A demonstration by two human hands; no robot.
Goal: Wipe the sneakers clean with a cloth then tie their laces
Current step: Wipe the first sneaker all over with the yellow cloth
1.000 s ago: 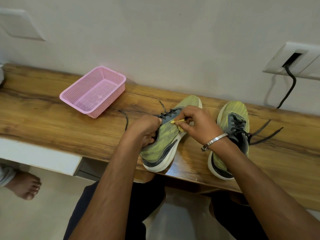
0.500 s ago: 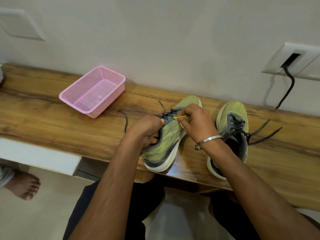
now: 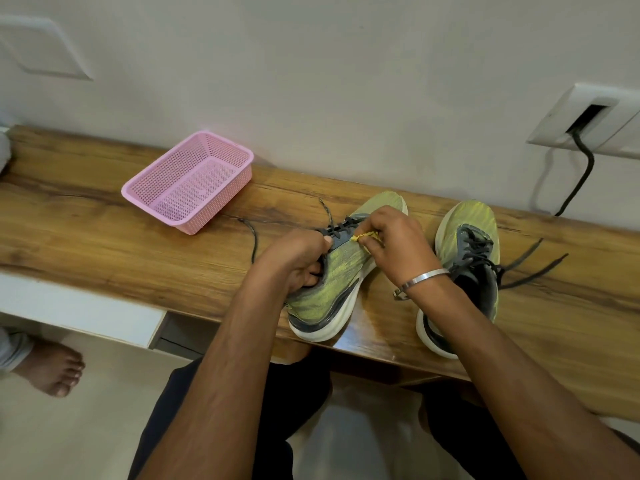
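While the left hand (image 3: 298, 261) is gripping the collar of the left sneaker (image 3: 332, 282), tilted onto its side near the counter (image 3: 104, 237) front edge, the right hand (image 3: 391, 244) is pinching a small yellow cloth (image 3: 363, 236) vs. the upper just beside the laces (image 3: 341, 225). Both grips are thus clamped: left on the shoe, right on the cloth.

Progress, judged: wiping stage is underway on shoe no. 1; whether any part is already clean cannot be told. Left to do, apparently: rest of this shoe, the right sneaker (image 3: 464, 258), then tying both pairs of laces, which are lying loose, w/ ends trailing over the wood on either side.

Appearance: both sneakers are yellow-green knit w/ grey tongue, dark laces and thick white soles; the right one is standing upright, toe toward the wall, just beside the held one, approx. parallel to it. A pink basket (image 3: 239, 174) is sitting well apart, to the left.
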